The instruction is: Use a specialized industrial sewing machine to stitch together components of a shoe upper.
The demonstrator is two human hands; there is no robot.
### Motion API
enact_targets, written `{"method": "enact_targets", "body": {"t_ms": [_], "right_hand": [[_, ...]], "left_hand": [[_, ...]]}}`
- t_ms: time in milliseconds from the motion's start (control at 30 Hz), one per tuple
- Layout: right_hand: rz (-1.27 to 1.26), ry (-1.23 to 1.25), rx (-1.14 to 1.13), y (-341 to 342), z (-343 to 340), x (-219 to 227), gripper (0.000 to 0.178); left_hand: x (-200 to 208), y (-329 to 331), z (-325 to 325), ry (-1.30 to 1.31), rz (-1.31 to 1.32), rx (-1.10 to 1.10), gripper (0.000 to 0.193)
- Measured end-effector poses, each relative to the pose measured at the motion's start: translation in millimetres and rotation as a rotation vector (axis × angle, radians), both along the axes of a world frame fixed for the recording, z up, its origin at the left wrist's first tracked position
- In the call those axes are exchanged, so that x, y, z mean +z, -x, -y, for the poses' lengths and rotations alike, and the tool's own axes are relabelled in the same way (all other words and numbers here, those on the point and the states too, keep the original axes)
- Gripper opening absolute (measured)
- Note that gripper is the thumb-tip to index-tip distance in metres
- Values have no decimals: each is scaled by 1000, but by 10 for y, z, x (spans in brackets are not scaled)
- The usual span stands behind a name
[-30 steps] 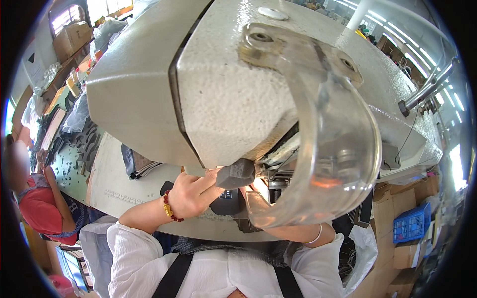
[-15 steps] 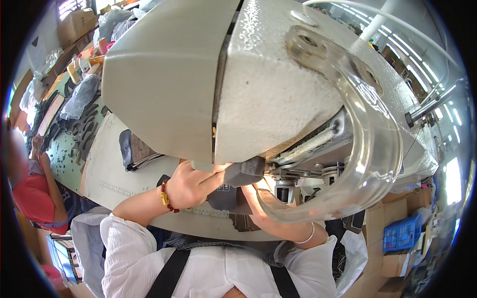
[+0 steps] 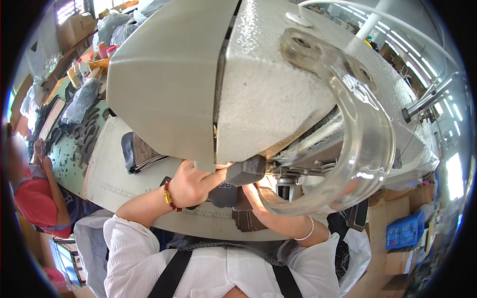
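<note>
Under the head of a large beige sewing machine (image 3: 169, 94), my left hand (image 3: 191, 184) is closed at the left end of a dark flat piece (image 3: 224, 197) with small pale marks. Its index finger points right, and its fingertips go out of sight by a dark grey block (image 3: 246, 170). My right hand (image 3: 252, 192) reaches up from below to the right end of that piece. Its fingers are hidden behind the block and the machine. A curved clear guard (image 3: 367, 149) arches in front of my right wrist. The needle area is mostly covered.
A stack of dark pieces (image 3: 141, 153) lies on the pale table (image 3: 112, 169) at left; more brown-black pieces (image 3: 247, 221) sit at its front edge. Another person in red (image 3: 42, 198) works at a green table on the left. A blue basket (image 3: 405, 231) stands at right.
The whole view has shifted slightly. Both hands stay at the dark piece under the machine head, with only slight movement of the fingers and piece.
</note>
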State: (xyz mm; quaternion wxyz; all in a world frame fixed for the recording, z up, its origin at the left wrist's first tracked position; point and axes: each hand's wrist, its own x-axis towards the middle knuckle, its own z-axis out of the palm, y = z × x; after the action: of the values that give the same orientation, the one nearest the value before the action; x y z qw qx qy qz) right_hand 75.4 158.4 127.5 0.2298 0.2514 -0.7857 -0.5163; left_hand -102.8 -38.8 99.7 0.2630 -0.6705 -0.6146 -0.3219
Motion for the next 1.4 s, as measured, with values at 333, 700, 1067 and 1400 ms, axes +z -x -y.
{"method": "enact_targets", "body": {"t_ms": [333, 700, 1067, 1400], "right_hand": [[148, 749, 78, -82, -5, 13, 36], [51, 819, 365, -51, 60, 126, 20], [-68, 993, 385, -66, 216, -48, 27], [-126, 897, 505, -52, 176, -155, 17]], "left_hand": [[6, 78, -9, -122, 406, -210, 35], [120, 137, -58, -161, -47, -286, 30], [3, 152, -85, -199, -195, -274, 25], [47, 121, -37, -178, -241, -245, 19]]}}
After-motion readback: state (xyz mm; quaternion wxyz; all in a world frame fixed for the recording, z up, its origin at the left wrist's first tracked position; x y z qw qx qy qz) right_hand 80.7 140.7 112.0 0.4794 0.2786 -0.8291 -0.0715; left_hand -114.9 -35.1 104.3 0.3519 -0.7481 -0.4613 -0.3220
